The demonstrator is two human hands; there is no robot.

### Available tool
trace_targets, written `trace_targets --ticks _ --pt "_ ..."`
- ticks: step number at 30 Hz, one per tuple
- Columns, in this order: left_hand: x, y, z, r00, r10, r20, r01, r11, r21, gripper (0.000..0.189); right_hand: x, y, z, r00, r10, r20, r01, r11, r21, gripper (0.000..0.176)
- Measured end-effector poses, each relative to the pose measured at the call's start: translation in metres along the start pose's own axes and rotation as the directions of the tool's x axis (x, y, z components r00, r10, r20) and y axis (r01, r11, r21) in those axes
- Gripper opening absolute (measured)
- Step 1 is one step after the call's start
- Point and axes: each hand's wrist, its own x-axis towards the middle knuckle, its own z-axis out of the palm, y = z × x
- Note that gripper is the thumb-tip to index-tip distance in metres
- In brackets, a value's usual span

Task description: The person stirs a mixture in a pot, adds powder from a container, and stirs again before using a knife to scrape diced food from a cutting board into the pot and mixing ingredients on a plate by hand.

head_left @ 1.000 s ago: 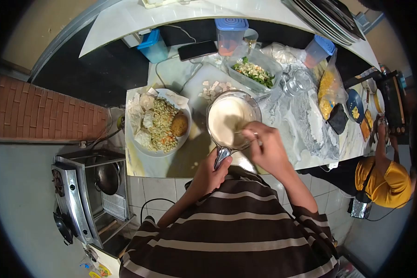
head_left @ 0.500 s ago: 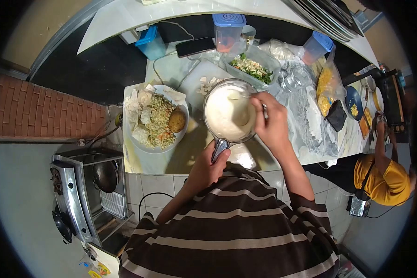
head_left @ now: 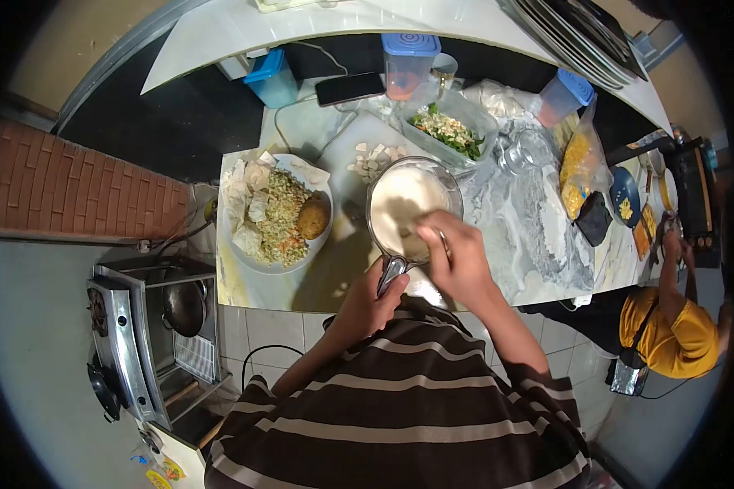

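A glass bowl of creamy white batter stands on the counter's front part. My left hand grips the bowl's metal handle at its near rim. My right hand is closed on a thin stirring utensil over the bowl's near right side; the utensil's tip is hidden in the batter.
A white plate left of the bowl holds a chopped vegetable mix, dough pieces and a brown ball. Behind stand a tub of greens, blue-lidded containers, a phone and bags. A stove stands lower left. A person in yellow crouches at right.
My right hand swung from the bowl's far right side back to its near right rim with the utensil. The left hand kept hold of the handle.
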Motion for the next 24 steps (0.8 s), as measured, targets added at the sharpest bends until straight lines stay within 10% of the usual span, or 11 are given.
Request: trace_targets --ticks 3,5,9,13,17,21,24 --pt "0.003 0.002 -0.002 1.0 -0.022 0.002 0.022 1.0 0.001 0.018 0.013 0.015 -0.004 0.995 -0.072 -0.061 0.072 0.997 -0.016 0.008" --pt "0.004 0.006 -0.004 0.999 -0.027 -0.023 0.027 1.0 -0.005 0.018 0.007 0.009 -0.015 0.984 0.153 -0.087 -0.168 0.966 -0.198 0.01" --pt "0.008 0.003 0.005 1.0 -0.008 -0.014 0.008 1.0 -0.003 0.018 0.001 0.016 -0.001 0.989 0.147 0.016 -0.148 0.98 0.136 0.016" --pt "0.015 0.008 0.002 1.0 0.002 -0.021 -0.001 0.999 0.046 0.017 0.011 0.024 -0.015 0.986 0.124 -0.115 -0.147 0.966 -0.215 0.014" --pt "0.016 -0.007 0.01 0.997 0.071 0.025 -0.071 0.997 0.019 0.02 0.011 0.015 -0.004 1.0 0.008 0.02 -0.01 0.997 0.082 0.013" --pt "0.013 -0.002 0.002 1.0 -0.012 0.011 0.012 1.0 -0.017 0.022 0.025 0.031 -0.01 0.982 -0.053 -0.182 0.037 0.995 -0.09 0.01" --pt "0.015 -0.006 0.003 0.998 0.059 -0.038 -0.058 0.998 0.012 0.019 0.002 0.017 -0.01 0.996 0.073 0.041 -0.069 0.994 -0.087 0.011"
